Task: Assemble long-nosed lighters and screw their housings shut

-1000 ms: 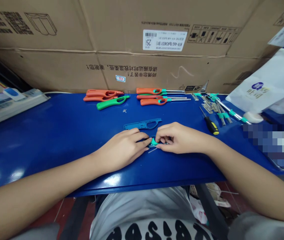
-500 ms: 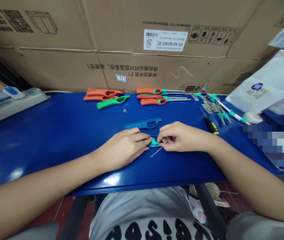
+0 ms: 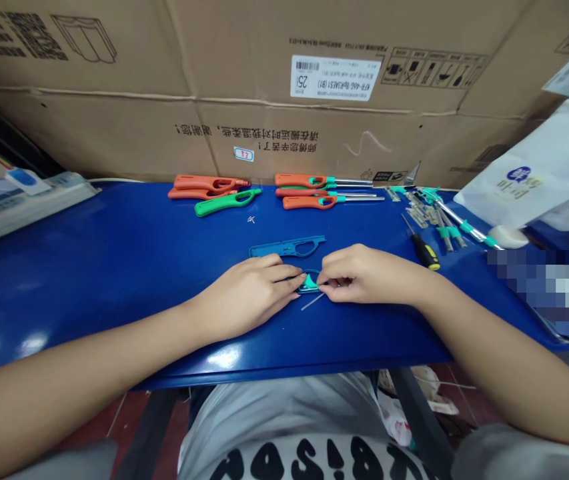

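Note:
My left hand (image 3: 259, 290) lies over a blue lighter shell half with a teal trigger (image 3: 309, 283) in it, its fingers closed on the near edge and covering most of the piece. At the shell's right end, my right hand (image 3: 347, 275) pinches with thumb and fingertips; what sits in the pinch is hidden. A thin pale tube (image 3: 313, 301) sticks out below the right fingertips. Just beyond both hands a second blue lighter shell half (image 3: 287, 247) lies with its inner side up.
At the back are orange lighter bodies (image 3: 204, 183), a green one (image 3: 227, 202) and orange lighters with metal rods (image 3: 309, 202). To the right lie a screwdriver (image 3: 423, 251), loose rods and small parts (image 3: 441, 220), and a white bag (image 3: 529, 167). A cardboard box (image 3: 244, 73) walls the back.
Both hands stay almost in place on the blue shell. The right fingers shift very slightly; the view tilts a little.

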Demonstrator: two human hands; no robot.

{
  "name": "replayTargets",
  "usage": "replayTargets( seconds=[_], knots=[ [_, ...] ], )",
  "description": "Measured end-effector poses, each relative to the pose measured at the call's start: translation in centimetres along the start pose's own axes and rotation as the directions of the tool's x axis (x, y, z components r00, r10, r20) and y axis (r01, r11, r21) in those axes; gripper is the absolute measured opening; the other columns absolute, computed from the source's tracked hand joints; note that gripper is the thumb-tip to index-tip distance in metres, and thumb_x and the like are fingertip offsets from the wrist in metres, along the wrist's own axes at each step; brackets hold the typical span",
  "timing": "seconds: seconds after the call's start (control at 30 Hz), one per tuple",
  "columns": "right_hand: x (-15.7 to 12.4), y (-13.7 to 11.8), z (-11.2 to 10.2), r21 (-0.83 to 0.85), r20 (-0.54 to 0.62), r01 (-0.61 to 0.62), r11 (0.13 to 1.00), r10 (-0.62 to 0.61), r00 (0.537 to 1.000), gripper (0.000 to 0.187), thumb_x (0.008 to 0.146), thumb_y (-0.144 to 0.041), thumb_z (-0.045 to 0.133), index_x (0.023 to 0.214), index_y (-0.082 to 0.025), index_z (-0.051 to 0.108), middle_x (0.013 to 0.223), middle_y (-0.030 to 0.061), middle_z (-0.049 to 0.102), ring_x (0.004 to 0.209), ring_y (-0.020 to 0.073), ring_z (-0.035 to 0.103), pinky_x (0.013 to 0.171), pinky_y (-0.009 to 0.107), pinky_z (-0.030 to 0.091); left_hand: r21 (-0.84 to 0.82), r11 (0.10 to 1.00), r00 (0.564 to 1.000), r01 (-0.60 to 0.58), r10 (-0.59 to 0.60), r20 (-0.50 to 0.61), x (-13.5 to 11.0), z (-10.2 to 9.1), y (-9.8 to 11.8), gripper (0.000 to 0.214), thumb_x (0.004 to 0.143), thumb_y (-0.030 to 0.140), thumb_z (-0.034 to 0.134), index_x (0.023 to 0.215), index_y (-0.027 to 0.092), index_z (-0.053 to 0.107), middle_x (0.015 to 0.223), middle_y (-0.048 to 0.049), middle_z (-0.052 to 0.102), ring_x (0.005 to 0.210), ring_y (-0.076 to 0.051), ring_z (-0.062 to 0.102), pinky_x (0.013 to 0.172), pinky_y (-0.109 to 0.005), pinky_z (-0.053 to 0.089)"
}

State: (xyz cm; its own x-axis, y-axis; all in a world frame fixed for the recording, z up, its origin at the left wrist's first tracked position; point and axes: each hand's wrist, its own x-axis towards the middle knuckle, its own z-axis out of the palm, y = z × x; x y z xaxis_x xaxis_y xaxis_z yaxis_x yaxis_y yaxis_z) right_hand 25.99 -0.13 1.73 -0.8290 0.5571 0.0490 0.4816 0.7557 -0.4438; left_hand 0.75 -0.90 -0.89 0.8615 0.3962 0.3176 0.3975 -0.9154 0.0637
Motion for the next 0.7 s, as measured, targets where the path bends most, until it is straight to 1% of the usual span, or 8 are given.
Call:
replayTargets(
  seconds=[0.1,0.2,0.33,0.5,0.7],
  knots=[
    [-0.02,-0.04,-0.12,0.056,-0.008,-0.045,0.997,0.045,0.999,0.013,0.086,-0.011,0.061,0.083,-0.016,0.073,0.072,0.0005,0.062,0.066,0.0108,0.056,0.065,0.022,0.041,-0.005,1.0,1.0,0.003,-0.003,-0.004,0.03,0.01,0.01,0.03,0.104,0.025,0.049,0.125,0.016,0.069,0.121,-0.0105,0.073,0.106,-0.024,0.066,0.091,-0.04,0.058],
    [-0.08,-0.06,-0.21,0.117,0.011,-0.1,0.988,0.099,0.995,0.012,0.085,-0.011,0.062,0.088,-0.015,0.074,0.074,0.0002,0.063,0.065,0.0099,0.057,0.063,0.021,0.043,0.006,1.0,1.0,0.008,-0.008,-0.012,0.0,-0.02,0.08,0.03,0.103,0.025,0.05,0.123,0.015,0.069,0.121,-0.0105,0.073,0.106,-0.025,0.066,0.09,-0.041,0.059],
    [-0.1,-0.12,-0.33,0.14,0.033,-0.147,0.979,0.143,0.989,0.012,0.085,-0.011,0.063,0.09,-0.015,0.074,0.075,0.0002,0.064,0.064,0.0095,0.057,0.063,0.021,0.043,-0.014,1.0,0.998,-0.022,0.021,-0.058,-0.17,-0.19,0.21,0.029,0.102,0.023,0.051,0.125,0.015,0.068,0.125,-0.0101,0.071,0.108,-0.024,0.066,0.091,-0.04,0.059],
    [-0.07,-0.17,-0.43,0.135,0.03,-0.13,0.982,0.127,0.991,0.014,0.087,-0.012,0.061,0.09,-0.016,0.074,0.075,0.001,0.066,0.066,0.0108,0.058,0.064,0.022,0.043,-0.058,0.998,0.995,-0.035,0.029,-0.097,-0.39,-0.26,0.22,0.024,0.101,0.02,0.052,0.113,0.019,0.073,0.123,-0.0083,0.072,0.109,-0.022,0.066,0.092,-0.035,0.058],
    [-0.02,-0.11,-0.35,0.14,0.031,-0.135,0.981,0.132,0.991,0.013,0.087,-0.012,0.061,0.088,-0.016,0.074,0.074,0.0004,0.065,0.065,0.0105,0.058,0.064,0.022,0.043,-0.101,0.995,0.996,-0.026,0.017,-0.085,-0.41,0.03,0.1,0.024,0.102,0.02,0.051,0.111,0.019,0.073,0.119,-0.0086,0.072,0.106,-0.021,0.066,0.09,-0.035,0.057]
  ],
)
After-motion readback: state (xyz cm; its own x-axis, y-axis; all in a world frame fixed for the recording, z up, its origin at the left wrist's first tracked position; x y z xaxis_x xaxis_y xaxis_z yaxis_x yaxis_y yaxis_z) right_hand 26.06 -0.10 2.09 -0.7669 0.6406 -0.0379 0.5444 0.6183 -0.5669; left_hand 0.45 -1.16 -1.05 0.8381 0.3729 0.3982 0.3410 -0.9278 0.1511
